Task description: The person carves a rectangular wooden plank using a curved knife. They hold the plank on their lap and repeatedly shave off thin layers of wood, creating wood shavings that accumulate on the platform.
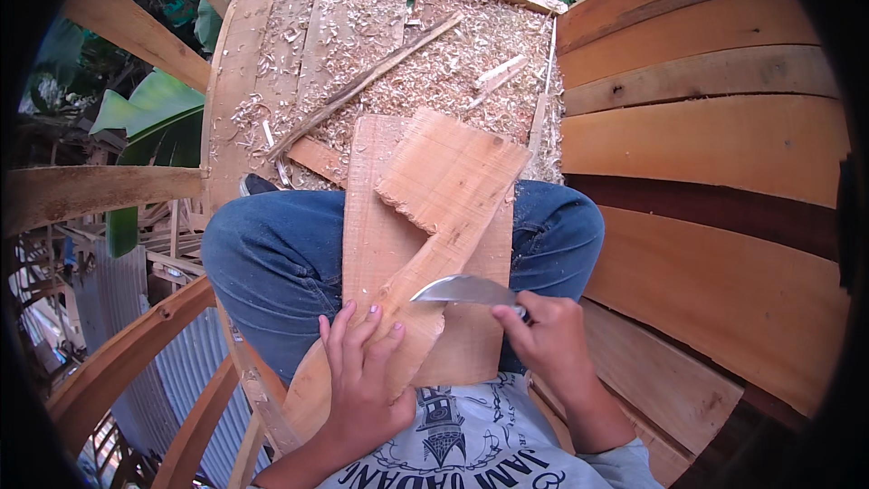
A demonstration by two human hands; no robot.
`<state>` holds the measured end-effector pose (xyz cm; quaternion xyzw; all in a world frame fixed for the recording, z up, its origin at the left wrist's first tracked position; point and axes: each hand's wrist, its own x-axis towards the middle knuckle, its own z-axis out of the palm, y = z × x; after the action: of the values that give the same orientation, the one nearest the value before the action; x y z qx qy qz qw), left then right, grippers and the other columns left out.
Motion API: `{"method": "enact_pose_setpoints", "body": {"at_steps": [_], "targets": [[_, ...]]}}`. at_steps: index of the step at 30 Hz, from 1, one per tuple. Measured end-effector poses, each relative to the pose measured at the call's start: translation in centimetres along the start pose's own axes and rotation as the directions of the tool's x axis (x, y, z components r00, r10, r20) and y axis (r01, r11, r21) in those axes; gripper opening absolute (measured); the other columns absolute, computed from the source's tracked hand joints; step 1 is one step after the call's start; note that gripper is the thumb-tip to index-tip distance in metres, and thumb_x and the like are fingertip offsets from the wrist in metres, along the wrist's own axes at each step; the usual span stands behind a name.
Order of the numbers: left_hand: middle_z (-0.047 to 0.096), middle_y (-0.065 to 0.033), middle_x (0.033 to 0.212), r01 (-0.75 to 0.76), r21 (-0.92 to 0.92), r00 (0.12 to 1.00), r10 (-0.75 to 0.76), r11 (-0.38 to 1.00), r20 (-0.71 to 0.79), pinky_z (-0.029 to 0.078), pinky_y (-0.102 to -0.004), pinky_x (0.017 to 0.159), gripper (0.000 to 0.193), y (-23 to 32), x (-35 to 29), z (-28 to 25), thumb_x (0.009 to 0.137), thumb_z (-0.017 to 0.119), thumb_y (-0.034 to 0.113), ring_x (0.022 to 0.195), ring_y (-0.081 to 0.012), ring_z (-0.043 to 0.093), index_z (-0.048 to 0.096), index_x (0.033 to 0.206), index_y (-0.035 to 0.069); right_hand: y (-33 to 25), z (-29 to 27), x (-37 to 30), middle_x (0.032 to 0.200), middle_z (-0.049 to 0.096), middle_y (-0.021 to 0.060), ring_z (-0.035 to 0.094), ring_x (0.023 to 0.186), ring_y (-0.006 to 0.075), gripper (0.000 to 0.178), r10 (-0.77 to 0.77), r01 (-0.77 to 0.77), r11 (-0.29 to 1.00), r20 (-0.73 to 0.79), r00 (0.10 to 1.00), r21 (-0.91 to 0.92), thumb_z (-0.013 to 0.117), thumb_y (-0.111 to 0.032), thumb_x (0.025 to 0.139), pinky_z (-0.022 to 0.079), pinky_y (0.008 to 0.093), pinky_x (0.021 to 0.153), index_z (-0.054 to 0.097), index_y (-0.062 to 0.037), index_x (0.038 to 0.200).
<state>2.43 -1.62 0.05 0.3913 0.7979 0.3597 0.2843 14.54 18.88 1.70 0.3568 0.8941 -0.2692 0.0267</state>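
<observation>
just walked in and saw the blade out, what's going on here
A person has a flat board across their jeans-clad legs, with a shaped wooden piece on top of it. The left hand lies on the piece's near part. The right hand grips a knife, its blade over the piece's narrow middle; whether it touches is hard to tell. Beyond the knees, wood shavings and a long stick lie on the planks.

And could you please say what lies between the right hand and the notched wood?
In the head view, a knife blade extends from the right hand toward the notched wood.
</observation>
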Motion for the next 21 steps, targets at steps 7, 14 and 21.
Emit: {"method": "enact_pose_setpoints", "body": {"at_steps": [7,14,21], "targets": [[0.040,-0.0231,0.138,-0.031,0.095,0.999,0.029,0.995,0.019,0.013,-0.0672,0.110,0.069,-0.4,0.0,0.6,0.058,0.065,0.001,0.130,-0.0427,0.035,0.050,0.126,0.001,2.2,2.0,1.9,0.053,0.056,0.0105,0.059,0.048,0.0281,0.053,-0.122,0.102,0.948,-0.046,0.991,-0.300,0.070,-0.050,0.082,0.044,0.0381,0.044,0.055,-0.0057,0.058],[0.041,-0.0230,0.136,-0.012,0.042,1.000,0.012,0.999,0.002,0.015,-0.0658,0.110,0.069,-0.6,-0.2,0.0,0.058,0.064,0.002,0.129,-0.0426,0.036,0.050,0.125,0.001,6.7,-2.0,4.7,0.054,0.055,0.0186,0.060,0.056,0.0390,0.053,0.283,-0.308,0.950,-0.260,0.923,-0.058,0.068,-0.048,0.085,0.046,0.0445,0.050,0.058,0.0008,0.066],[0.041,-0.0225,0.138,-0.006,0.040,1.000,0.006,0.999,0.004,0.016,-0.0652,0.110,0.066,-0.6,-0.1,0.3,0.061,0.066,0.005,0.127,-0.0396,0.037,0.052,0.126,0.002,1.3,2.2,1.5,0.049,0.053,0.0116,0.056,0.045,0.0299,0.054,-0.097,0.090,0.979,-0.030,0.995,-0.183,0.069,-0.054,0.081,0.043,0.0380,0.043,0.056,-0.0064,0.059]]}}
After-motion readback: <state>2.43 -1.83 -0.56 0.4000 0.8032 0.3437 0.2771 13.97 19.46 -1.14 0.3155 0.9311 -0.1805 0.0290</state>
